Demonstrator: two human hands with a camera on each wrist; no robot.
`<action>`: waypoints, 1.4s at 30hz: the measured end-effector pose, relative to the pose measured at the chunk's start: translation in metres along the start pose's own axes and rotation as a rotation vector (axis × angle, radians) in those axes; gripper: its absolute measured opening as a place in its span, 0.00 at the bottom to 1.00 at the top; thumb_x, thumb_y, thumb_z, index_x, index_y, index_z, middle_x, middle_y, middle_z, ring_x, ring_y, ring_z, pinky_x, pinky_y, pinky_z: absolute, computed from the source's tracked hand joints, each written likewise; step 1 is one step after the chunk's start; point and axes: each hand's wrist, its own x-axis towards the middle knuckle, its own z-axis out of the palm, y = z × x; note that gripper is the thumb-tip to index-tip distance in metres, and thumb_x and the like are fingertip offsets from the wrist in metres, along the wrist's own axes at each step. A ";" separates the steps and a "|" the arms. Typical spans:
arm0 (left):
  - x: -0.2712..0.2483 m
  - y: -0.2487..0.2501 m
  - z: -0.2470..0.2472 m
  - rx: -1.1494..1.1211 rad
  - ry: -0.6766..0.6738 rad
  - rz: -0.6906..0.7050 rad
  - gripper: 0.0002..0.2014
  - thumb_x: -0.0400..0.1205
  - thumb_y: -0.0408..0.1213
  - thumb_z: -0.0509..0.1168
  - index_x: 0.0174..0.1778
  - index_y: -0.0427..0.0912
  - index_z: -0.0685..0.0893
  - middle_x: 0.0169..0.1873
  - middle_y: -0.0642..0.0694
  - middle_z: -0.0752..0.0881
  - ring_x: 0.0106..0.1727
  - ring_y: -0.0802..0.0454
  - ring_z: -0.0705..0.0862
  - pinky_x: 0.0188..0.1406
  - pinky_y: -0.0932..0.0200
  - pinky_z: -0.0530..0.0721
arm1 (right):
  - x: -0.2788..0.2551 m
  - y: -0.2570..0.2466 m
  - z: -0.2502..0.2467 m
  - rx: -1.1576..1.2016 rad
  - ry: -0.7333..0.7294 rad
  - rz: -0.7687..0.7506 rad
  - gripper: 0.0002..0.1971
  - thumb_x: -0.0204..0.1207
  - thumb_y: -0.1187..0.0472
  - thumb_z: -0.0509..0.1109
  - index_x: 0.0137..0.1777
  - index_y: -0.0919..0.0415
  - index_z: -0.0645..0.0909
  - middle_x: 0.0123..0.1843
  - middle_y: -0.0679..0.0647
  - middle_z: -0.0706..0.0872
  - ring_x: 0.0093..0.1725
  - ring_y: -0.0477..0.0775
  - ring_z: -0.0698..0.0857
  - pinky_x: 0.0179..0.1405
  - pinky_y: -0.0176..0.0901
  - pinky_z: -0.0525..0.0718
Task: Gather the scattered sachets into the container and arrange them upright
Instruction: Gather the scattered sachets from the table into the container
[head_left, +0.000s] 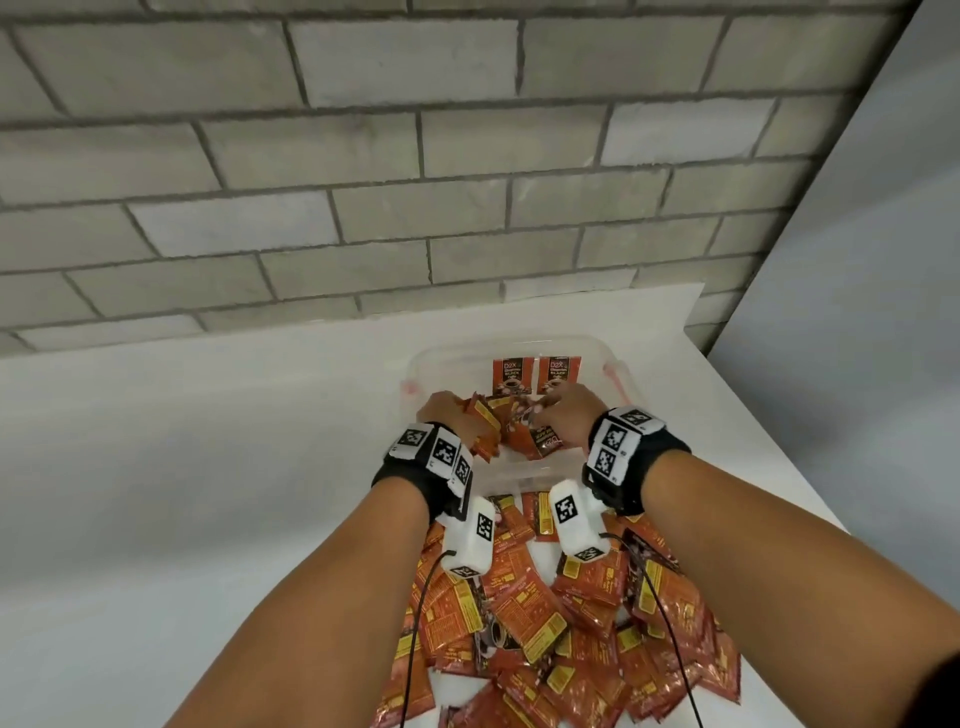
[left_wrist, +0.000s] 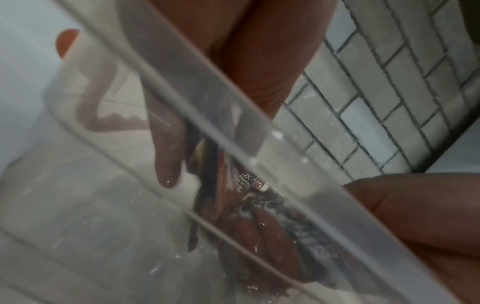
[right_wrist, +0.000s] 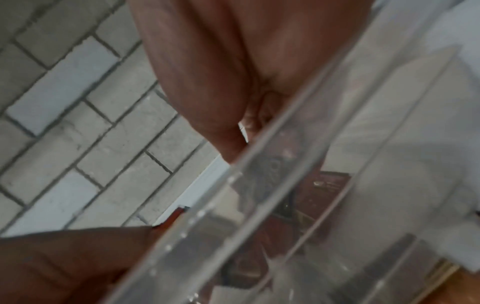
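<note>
Against a grey brick wall, on the white desk (head_left: 208, 467), my left hand (head_left: 441, 415) and right hand (head_left: 566, 410) clutch orange foil sachets (head_left: 514, 431) inside the clear plastic container (head_left: 519, 348); released carelessly, they'd likely flop flat.
</note>
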 end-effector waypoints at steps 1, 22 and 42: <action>-0.001 0.001 -0.001 -0.001 0.014 -0.005 0.34 0.71 0.39 0.77 0.73 0.36 0.73 0.67 0.39 0.80 0.64 0.41 0.81 0.59 0.53 0.82 | 0.001 -0.001 -0.001 -0.061 -0.029 0.005 0.09 0.77 0.61 0.70 0.50 0.68 0.83 0.42 0.58 0.83 0.51 0.61 0.85 0.49 0.46 0.81; -0.094 -0.094 0.033 0.468 0.020 0.298 0.26 0.86 0.40 0.59 0.81 0.47 0.62 0.70 0.37 0.75 0.70 0.40 0.75 0.70 0.51 0.73 | -0.092 0.081 0.042 -0.762 -0.001 -0.393 0.17 0.83 0.57 0.58 0.69 0.55 0.76 0.70 0.55 0.78 0.63 0.61 0.77 0.61 0.54 0.78; -0.090 -0.080 0.060 0.666 -0.019 0.260 0.36 0.72 0.46 0.76 0.74 0.45 0.69 0.73 0.36 0.69 0.73 0.36 0.67 0.71 0.45 0.72 | -0.104 0.084 0.060 -0.481 0.066 -0.200 0.34 0.71 0.55 0.76 0.75 0.58 0.65 0.66 0.58 0.76 0.68 0.61 0.73 0.66 0.51 0.73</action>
